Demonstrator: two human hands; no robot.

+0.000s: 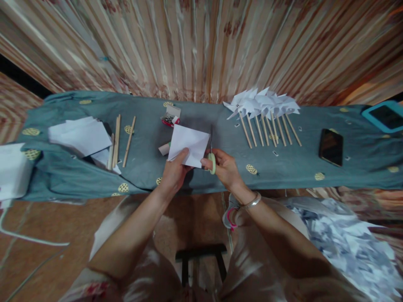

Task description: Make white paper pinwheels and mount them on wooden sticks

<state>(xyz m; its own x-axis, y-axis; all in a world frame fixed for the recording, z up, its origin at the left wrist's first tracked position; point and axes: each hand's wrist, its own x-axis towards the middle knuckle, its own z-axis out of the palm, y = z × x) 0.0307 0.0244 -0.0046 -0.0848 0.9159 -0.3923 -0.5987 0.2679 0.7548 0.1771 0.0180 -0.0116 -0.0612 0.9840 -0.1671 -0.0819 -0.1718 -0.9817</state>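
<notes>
My left hand (176, 170) grips a white square sheet of paper (191, 142) by its lower left edge, thumb on top. Faint fold lines run across the sheet. In my right hand (227, 170) is a pair of scissors (212, 162) with pale green handles; the blades point away from me along the sheet's right edge. Whether the blades touch the paper, I cannot tell. Just behind the sheet lies a small open red and white box (171, 116) with small metal pieces in it. A small roll-like object (164, 149) is partly hidden under the paper's left side.
White paper sheets (80, 136) and several wooden sticks (116, 142) lie at left. Paper pinwheels (264, 102) on sticks lie at the back right. Farther right are a phone (331, 147) and a blue-framed device (385, 115). Paper pieces (355, 247) are heaped below the table's right side.
</notes>
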